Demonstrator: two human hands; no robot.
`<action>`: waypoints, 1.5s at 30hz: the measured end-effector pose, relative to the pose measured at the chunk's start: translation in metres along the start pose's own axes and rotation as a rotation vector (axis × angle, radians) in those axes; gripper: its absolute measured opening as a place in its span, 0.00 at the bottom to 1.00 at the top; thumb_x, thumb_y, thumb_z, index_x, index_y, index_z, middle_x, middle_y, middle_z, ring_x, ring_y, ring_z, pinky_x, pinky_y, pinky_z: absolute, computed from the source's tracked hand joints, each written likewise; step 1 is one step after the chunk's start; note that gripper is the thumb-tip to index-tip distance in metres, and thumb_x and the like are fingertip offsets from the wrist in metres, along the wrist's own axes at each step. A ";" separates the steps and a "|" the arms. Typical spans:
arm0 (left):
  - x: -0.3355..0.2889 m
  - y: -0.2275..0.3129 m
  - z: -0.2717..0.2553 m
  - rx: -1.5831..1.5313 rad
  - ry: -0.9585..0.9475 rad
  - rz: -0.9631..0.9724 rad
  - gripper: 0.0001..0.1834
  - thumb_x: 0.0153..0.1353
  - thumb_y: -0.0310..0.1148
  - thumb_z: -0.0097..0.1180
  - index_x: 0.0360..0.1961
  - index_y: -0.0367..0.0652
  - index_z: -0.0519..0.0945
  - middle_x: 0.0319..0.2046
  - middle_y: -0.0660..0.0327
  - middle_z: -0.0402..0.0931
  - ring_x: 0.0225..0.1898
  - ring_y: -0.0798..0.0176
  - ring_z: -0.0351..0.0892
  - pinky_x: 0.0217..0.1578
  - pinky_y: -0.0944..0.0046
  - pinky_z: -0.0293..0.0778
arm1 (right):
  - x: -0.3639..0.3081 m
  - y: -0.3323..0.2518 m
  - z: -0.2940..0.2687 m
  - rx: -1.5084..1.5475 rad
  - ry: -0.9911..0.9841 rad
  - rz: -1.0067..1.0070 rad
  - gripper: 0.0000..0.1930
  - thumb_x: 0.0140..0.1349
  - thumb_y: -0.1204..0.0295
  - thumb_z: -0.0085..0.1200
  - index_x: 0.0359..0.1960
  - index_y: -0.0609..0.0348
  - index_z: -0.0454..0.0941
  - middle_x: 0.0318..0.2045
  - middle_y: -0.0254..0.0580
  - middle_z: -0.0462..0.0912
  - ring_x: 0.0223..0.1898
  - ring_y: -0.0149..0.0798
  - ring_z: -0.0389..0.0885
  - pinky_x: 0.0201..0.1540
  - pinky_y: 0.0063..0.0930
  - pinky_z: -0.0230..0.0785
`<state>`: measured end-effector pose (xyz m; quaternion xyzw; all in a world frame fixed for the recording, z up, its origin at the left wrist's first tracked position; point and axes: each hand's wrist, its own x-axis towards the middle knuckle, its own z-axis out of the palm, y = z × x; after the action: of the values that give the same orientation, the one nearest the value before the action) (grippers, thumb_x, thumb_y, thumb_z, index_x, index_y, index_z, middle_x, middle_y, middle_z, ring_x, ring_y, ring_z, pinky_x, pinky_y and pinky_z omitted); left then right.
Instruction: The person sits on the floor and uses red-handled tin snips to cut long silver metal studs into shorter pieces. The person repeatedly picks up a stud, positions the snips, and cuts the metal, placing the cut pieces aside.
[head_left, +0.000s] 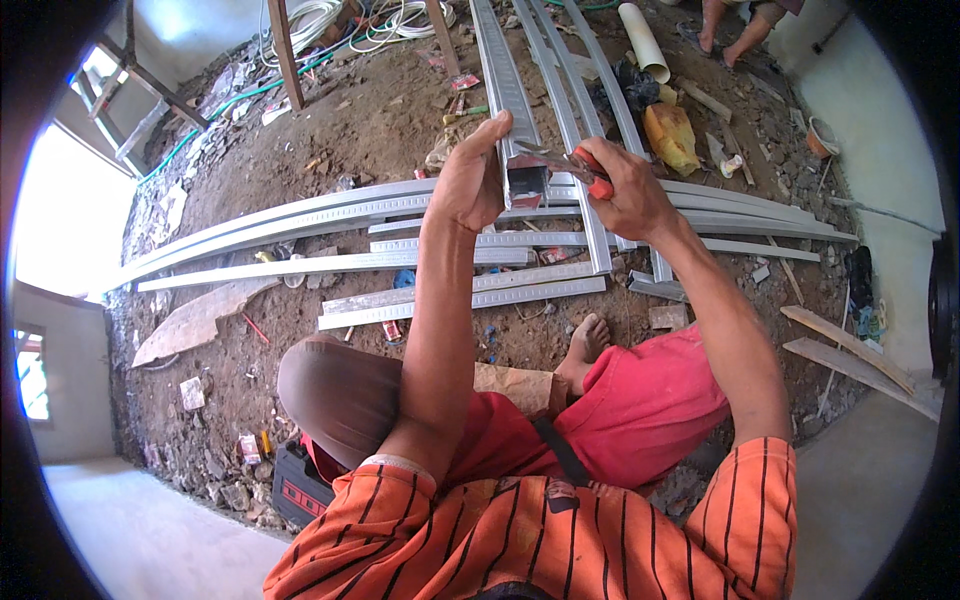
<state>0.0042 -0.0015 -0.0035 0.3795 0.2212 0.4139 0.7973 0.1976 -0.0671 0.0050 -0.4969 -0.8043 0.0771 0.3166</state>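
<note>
A long silvery metal channel point(497, 70) points away from me, its end raised towards me with the hollow showing. My left hand point(471, 178) grips its left side close to that end, thumb on top. The fingers beneath are partly hidden. In my right hand point(632, 192) is a pair of red-handled tin snips point(597, 178), closed in the fist. Their metal jaws lie at the channel's upper right edge near the end. Whether the blades have bitten into the metal I cannot tell. More metal channels point(290, 212) lie crosswise on the ground just under my hands.
Dirt floor with rubble surrounds me. Ahead are wooden posts point(284, 55), coiled white cable point(405, 28), a pale pipe point(644, 42) and a yellow bag point(671, 138). Another person's feet point(735, 42) show at far right. Planks point(850, 362) lie right; a dark tool case point(298, 483) sits left.
</note>
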 end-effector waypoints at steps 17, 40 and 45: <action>0.003 -0.006 -0.004 0.080 -0.036 -0.007 0.22 0.62 0.50 0.45 0.45 0.42 0.71 0.30 0.56 0.76 0.24 0.62 0.77 0.14 0.63 0.66 | 0.002 -0.006 -0.021 -0.164 -0.041 -0.113 0.25 0.43 0.82 0.46 0.49 0.63 0.63 0.40 0.51 0.70 0.44 0.55 0.71 0.48 0.42 0.64; 0.002 -0.001 -0.006 0.095 -0.047 0.088 0.25 0.61 0.43 0.51 0.49 0.32 0.66 0.28 0.59 0.74 0.16 0.71 0.75 0.10 0.72 0.71 | -0.008 -0.020 -0.039 -0.379 0.041 -0.070 0.26 0.42 0.77 0.56 0.48 0.57 0.66 0.40 0.46 0.73 0.45 0.52 0.72 0.48 0.41 0.64; 0.000 0.001 0.000 0.027 -0.001 0.074 0.20 0.60 0.39 0.54 0.43 0.34 0.66 0.24 0.61 0.72 0.15 0.73 0.73 0.08 0.72 0.70 | -0.007 -0.025 -0.041 -0.411 0.017 -0.065 0.26 0.41 0.77 0.56 0.47 0.57 0.67 0.40 0.47 0.73 0.45 0.53 0.71 0.48 0.42 0.63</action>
<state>0.0039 -0.0013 -0.0024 0.3985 0.2121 0.4399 0.7763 0.2054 -0.0932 0.0455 -0.5255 -0.8160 -0.1029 0.2177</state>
